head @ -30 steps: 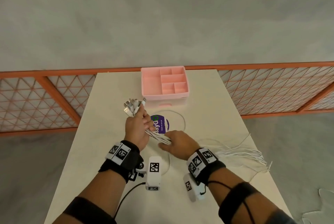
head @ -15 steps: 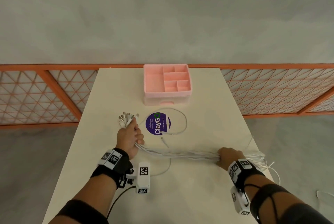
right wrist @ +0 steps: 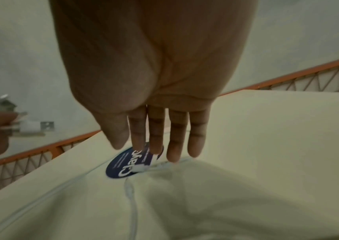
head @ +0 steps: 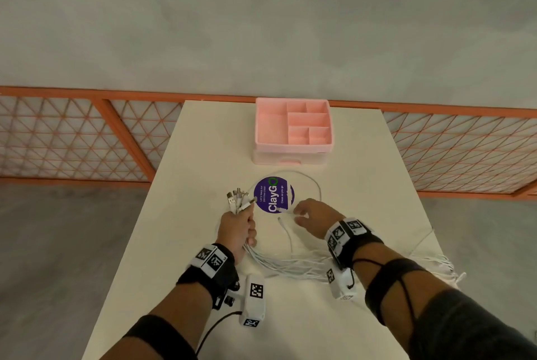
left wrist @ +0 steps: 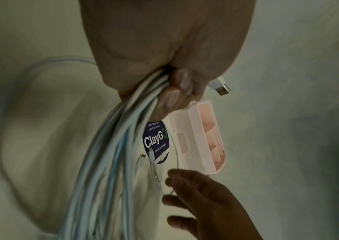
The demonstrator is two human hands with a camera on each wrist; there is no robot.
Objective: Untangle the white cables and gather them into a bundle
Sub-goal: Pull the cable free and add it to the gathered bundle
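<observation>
My left hand (head: 236, 229) grips a bundle of white cables (head: 290, 268) just below their USB plugs (head: 238, 199), which stick up past the fist. The strands trail right across the table to its right edge (head: 436, 263). In the left wrist view the fingers (left wrist: 177, 91) curl round the thick bundle (left wrist: 113, 154). My right hand (head: 305, 214) hovers with straight fingers (right wrist: 160, 138) over a loose white cable (head: 287, 231), whose plug lies on the purple sticker (head: 273, 194). The fingertips are at that cable and hold nothing.
A pink compartment organizer (head: 293, 127) stands at the far middle of the cream table (head: 203, 156). Another cable loop (head: 318, 185) curves round the sticker. An orange mesh railing (head: 72, 138) runs behind the table; grey floor lies on both sides.
My right hand slid right along the bundle, let go of it, and came back to the middle beside the sticker with fingers straight. My left hand kept its grip on the plug end.
</observation>
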